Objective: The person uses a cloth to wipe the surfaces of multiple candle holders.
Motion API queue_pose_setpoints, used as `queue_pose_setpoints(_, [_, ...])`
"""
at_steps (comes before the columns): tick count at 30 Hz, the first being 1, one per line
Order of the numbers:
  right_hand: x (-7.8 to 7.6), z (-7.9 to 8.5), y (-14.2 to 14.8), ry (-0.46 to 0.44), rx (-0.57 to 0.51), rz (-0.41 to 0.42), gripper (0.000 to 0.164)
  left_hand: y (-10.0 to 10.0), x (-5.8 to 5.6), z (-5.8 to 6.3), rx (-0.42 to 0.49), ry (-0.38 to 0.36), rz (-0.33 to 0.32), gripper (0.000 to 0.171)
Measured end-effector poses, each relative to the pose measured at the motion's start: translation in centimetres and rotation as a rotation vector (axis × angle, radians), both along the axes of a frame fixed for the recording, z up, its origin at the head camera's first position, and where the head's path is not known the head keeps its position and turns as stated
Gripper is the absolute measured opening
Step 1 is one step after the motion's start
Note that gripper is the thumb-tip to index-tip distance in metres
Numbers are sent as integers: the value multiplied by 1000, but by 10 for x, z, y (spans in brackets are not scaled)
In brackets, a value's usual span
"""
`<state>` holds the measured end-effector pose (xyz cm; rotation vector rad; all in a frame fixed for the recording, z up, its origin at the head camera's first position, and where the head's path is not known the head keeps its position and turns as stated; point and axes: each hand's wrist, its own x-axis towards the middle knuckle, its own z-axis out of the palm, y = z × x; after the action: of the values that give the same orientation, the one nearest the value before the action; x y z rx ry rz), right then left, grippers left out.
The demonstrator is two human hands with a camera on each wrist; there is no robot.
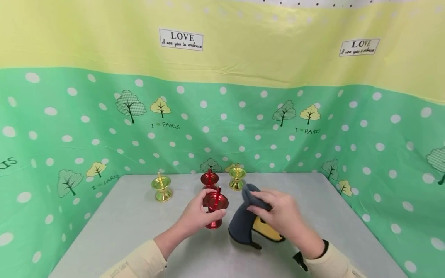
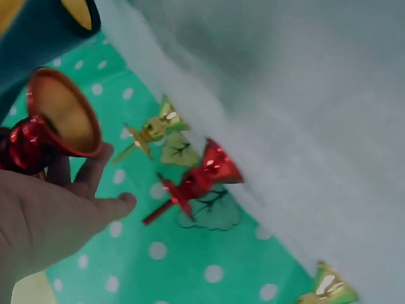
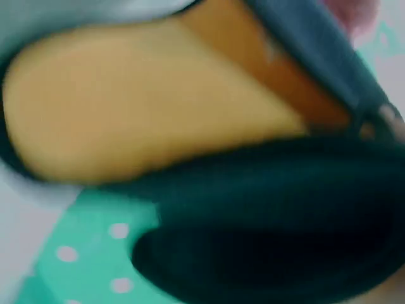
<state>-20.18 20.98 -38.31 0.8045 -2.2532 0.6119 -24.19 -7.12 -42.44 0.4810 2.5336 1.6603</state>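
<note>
In the head view my left hand (image 1: 198, 214) grips a shiny red metal candle holder (image 1: 214, 222), thumb on one side and fingers on the other. A thin red stick stands up from its dish. Its hollow flared base (image 2: 66, 114) shows in the left wrist view, raised off the table. With thumb and fingertips my right hand (image 1: 279, 210) pinches a dark blue and yellow oven mitt (image 1: 241, 226) by its upper edge, just right of the held holder. The mitt hangs partly folded, and its yellow face (image 3: 139, 101) fills much of the blurred right wrist view.
A second red candle holder (image 1: 209, 178) stands behind the held one, partly hidden by it. One gold candle holder (image 1: 162, 193) is at the back left, another (image 1: 237, 183) at the back right. A green and yellow curtain (image 1: 222, 127) rises behind the grey-white table (image 1: 121, 224).
</note>
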Motion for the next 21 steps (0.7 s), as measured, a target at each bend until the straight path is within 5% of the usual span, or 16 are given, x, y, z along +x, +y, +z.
queue_pose_setpoints(3, [-3, -1, -20, 362, 171, -7, 39, 5, 5, 10, -123, 90, -15, 75])
queue_pose_setpoints(6, [-7, -3, -36, 528, 254, 5, 20, 12, 12, 23, -249, 173, 2, 77])
queue_pose_setpoints(8, [-10, -4, -43, 619, 268, 18, 26, 16, 16, 30, -326, 218, 13, 77])
queue_pose_setpoints(11, [-14, -4, -49, 696, 305, 40, 33, 22, 21, 37, -404, 273, 2, 74])
queue_pose_setpoints(17, [-20, -5, -55, 707, 400, 107, 30, 26, 26, 45, -508, 400, -30, 48])
queue_pose_setpoints(21, [-29, -5, -48, 723, 375, 91, 27, 22, 26, 49, -539, 365, -36, 53])
